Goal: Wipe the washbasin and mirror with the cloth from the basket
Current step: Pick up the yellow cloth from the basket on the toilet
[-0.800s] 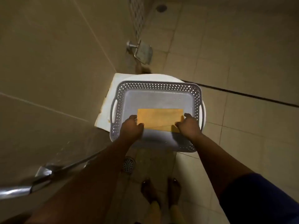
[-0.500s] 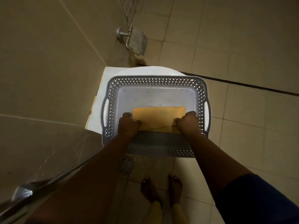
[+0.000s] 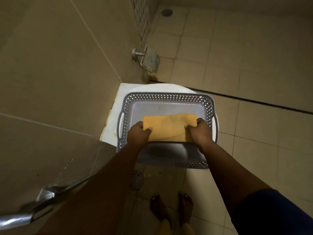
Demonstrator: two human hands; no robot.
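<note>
A folded orange cloth (image 3: 169, 127) hangs just above the floor of a grey perforated basket (image 3: 166, 97), which rests on a closed white toilet lid (image 3: 111, 122). My left hand (image 3: 137, 134) pinches the cloth's left edge and my right hand (image 3: 199, 131) pinches its right edge. The cloth's near edge is raised, casting a shadow on the basket bottom. No washbasin or mirror is in view.
A tiled wall fills the left side with a metal paper holder (image 3: 149, 60) on it. A shower hose and metal handle (image 3: 33, 207) cross the lower left. A floor drain (image 3: 136, 179) lies below the basket, near my bare feet (image 3: 171, 211).
Both hands have closed on the cloth's side edges and lifted it off the basket floor; its top edge now looks uneven. The view has shifted slightly.
</note>
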